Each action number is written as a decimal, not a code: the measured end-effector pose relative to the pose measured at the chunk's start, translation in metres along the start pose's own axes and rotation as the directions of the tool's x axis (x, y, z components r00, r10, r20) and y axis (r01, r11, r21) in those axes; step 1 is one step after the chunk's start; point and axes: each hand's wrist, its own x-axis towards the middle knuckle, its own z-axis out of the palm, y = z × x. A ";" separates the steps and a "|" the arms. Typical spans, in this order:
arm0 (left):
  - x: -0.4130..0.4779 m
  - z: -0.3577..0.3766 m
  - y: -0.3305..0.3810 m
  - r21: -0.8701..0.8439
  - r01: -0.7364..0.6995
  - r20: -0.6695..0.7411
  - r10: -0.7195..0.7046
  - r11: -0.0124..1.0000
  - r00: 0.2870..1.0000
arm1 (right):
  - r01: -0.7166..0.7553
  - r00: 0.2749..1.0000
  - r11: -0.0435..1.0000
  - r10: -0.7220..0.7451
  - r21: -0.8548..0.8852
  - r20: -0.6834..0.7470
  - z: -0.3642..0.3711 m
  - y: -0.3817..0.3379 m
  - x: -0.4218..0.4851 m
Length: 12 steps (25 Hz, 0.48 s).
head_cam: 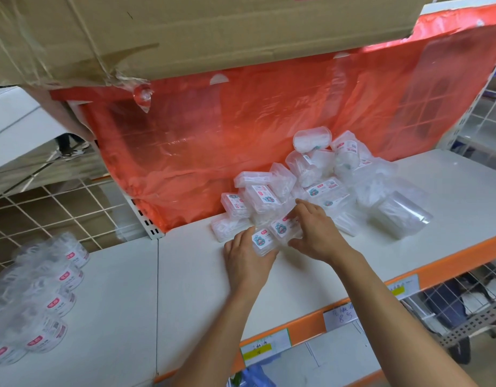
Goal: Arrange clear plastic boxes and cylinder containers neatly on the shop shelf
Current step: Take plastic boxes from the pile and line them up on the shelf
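A loose heap of clear plastic boxes with small picture labels lies on the white shelf, against a red plastic sheet. My left hand grips one labelled box at the heap's near edge. My right hand holds a second labelled box right beside it, fingers curled over its top and thumb at its near side. Clear cylinder containers with red-and-white labels stand in a row at the shelf's left end.
A cardboard carton overhangs the shelf from above. The red plastic sheet hangs behind the heap over a wire grid. The shelf's orange front edge carries paper price tags. A lower shelf and wire basket show at the lower right.
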 end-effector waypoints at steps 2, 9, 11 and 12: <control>0.000 -0.001 0.001 -0.018 0.018 -0.019 -0.018 1.000 1.000 | 0.010 0.999 1.000 -0.009 0.022 -0.036 0.003 0.001 -0.002; 0.004 -0.015 -0.003 -0.100 0.133 0.081 -0.125 0.986 0.989 | -0.040 0.994 0.992 0.052 0.120 -0.098 0.011 -0.001 -0.017; 0.002 -0.026 -0.008 -0.083 0.145 0.076 -0.139 0.986 0.987 | -0.055 0.987 0.983 0.080 0.175 -0.141 0.014 -0.007 -0.020; 0.001 -0.032 -0.011 -0.080 0.154 0.073 -0.148 0.985 0.986 | -0.056 0.982 0.979 0.089 0.195 -0.166 0.016 -0.012 -0.021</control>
